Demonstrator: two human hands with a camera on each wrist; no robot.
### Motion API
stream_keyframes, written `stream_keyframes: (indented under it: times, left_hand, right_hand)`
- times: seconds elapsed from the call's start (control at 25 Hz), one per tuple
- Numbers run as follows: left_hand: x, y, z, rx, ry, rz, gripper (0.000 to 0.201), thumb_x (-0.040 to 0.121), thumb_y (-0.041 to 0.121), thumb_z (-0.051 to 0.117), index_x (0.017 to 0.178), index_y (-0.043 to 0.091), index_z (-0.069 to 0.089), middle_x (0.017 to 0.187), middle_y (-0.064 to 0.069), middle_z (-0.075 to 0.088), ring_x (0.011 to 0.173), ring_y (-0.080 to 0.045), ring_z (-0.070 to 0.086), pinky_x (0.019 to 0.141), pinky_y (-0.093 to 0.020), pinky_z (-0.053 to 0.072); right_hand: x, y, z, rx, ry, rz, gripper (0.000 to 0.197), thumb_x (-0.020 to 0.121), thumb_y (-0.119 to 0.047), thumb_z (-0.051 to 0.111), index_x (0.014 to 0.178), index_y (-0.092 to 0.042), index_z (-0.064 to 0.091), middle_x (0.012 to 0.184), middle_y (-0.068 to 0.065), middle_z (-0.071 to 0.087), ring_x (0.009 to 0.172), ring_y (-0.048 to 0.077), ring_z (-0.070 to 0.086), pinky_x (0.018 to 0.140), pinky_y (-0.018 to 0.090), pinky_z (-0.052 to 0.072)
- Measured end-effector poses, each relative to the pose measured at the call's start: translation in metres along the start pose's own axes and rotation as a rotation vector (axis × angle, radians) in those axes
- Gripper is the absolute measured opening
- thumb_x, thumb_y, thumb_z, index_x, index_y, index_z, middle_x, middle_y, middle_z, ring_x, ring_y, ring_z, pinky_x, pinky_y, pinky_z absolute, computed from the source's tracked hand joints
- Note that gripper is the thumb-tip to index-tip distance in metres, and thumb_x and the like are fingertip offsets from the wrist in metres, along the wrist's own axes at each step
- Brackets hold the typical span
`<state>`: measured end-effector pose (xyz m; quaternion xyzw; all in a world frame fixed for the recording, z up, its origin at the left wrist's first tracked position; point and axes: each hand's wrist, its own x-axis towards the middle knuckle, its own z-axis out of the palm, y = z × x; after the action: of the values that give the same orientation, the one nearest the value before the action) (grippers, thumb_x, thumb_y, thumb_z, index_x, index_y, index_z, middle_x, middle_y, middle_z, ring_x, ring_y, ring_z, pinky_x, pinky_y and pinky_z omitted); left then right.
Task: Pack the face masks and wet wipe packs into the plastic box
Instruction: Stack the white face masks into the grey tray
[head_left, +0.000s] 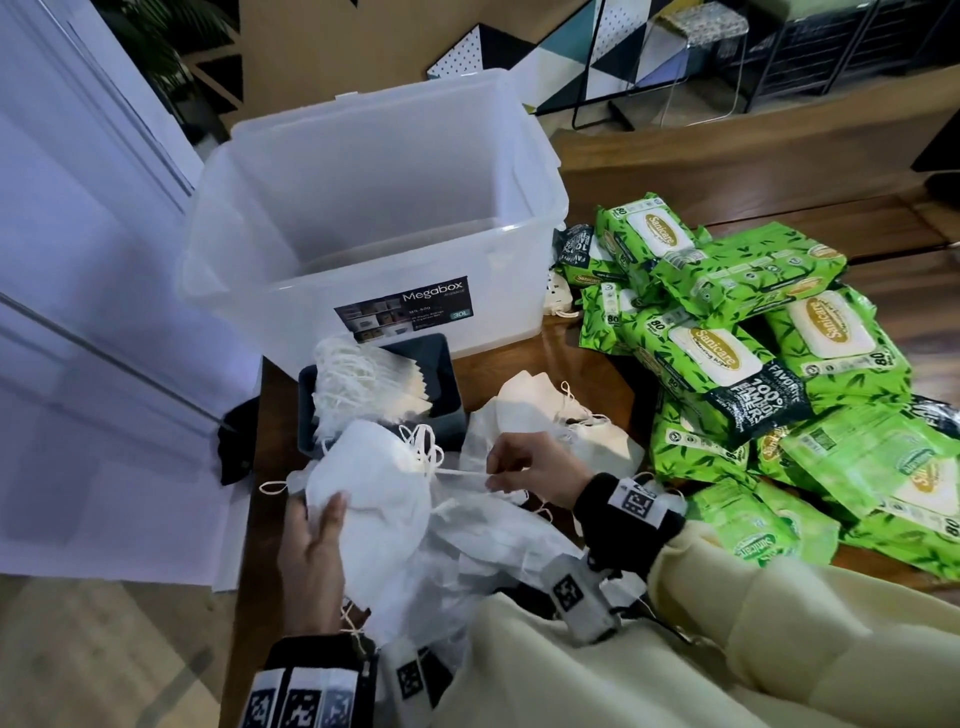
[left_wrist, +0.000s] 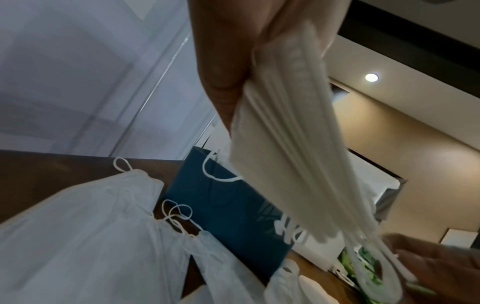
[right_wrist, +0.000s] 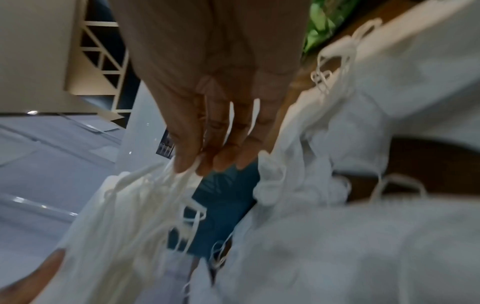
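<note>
Left hand (head_left: 311, 551) grips a stack of face masks (head_left: 371, 478) just in front of the plastic box (head_left: 374, 208), thumb laid across the top, fingers (left_wrist: 221, 86) curled under the edge. Right hand (head_left: 535, 465) pinches the ear loops (head_left: 457, 472) between thumb and fingertips; the right wrist view is blurred, so how many loops it has is hard to say. The box looks empty, though its floor is partly hidden. More masks sit in the small dark tray (head_left: 447, 395) in front of the box, and the green wet wipe packs (head_left: 727, 332) are piled to the right of it. The risk: tangled loops dragging loose masks off the table (head_left: 519, 364), or the stack fanning apart on the lift.
</note>
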<state>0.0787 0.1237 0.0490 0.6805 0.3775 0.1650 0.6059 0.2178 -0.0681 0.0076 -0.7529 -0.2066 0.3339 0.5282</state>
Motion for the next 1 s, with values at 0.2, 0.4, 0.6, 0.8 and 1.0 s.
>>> stream_keyframes:
  times: [0.2,0.4,0.6,0.8,1.0]
  left_hand:
    - [0.007,-0.007,0.004,0.120,-0.124,-0.001,0.015,0.094,0.020,0.053,0.108,0.019,0.050,0.112,-0.006,0.059,0.108,-0.023,0.055,0.095,-0.038,0.042]
    - [0.014,-0.011,-0.005,0.060,-0.087,0.000,0.009,0.094,0.020,0.054,0.099,0.026,0.051,0.111,-0.003,0.058,0.105,-0.019,0.053,0.090,-0.031,0.039]
    - [0.020,-0.018,-0.012,0.050,-0.045,-0.024,0.017,0.093,0.021,0.055,0.110,0.021,0.054,0.113,-0.006,0.062,0.108,-0.026,0.058,0.097,-0.044,0.045]
    - [0.018,-0.018,-0.021,0.027,-0.010,-0.021,0.026,0.094,0.019,0.054,0.120,0.019,0.053,0.114,-0.003,0.059,0.107,-0.022,0.055,0.095,-0.036,0.042]
    - [0.018,-0.018,-0.026,0.007,0.027,-0.038,0.022,0.094,0.021,0.054,0.116,0.021,0.053,0.115,-0.006,0.060,0.109,-0.027,0.057,0.098,-0.044,0.044]
  right_hand:
    - [0.006,0.023,-0.034,-0.427,0.190,0.102,0.019,0.083,-0.004,0.064,0.102,-0.003,0.062,0.103,0.014,0.063,0.095,0.023,0.060,0.079,0.023,0.047]
    - [-0.014,0.057,-0.061,-1.096,-0.014,0.405,0.043,0.088,-0.012,0.054,0.129,-0.006,0.041,0.136,0.013,0.033,0.129,0.030,0.032,0.102,0.041,0.038]
    - [-0.009,0.076,-0.070,-1.093,-0.003,0.310,0.059,0.090,-0.015,0.052,0.141,-0.011,0.023,0.150,0.010,0.017,0.135,0.030,0.025,0.111,0.041,0.030]
    - [-0.008,0.065,-0.064,-1.148,0.140,0.075,0.054,0.083,-0.019,0.065,0.130,-0.013,0.041,0.134,0.009,0.041,0.120,0.024,0.045,0.092,0.033,0.048]
    - [-0.009,0.059,-0.044,-1.049,-0.038,-0.030,0.034,0.087,-0.017,0.059,0.119,-0.010,0.052,0.127,0.008,0.046,0.119,0.024,0.044,0.089,0.036,0.047]
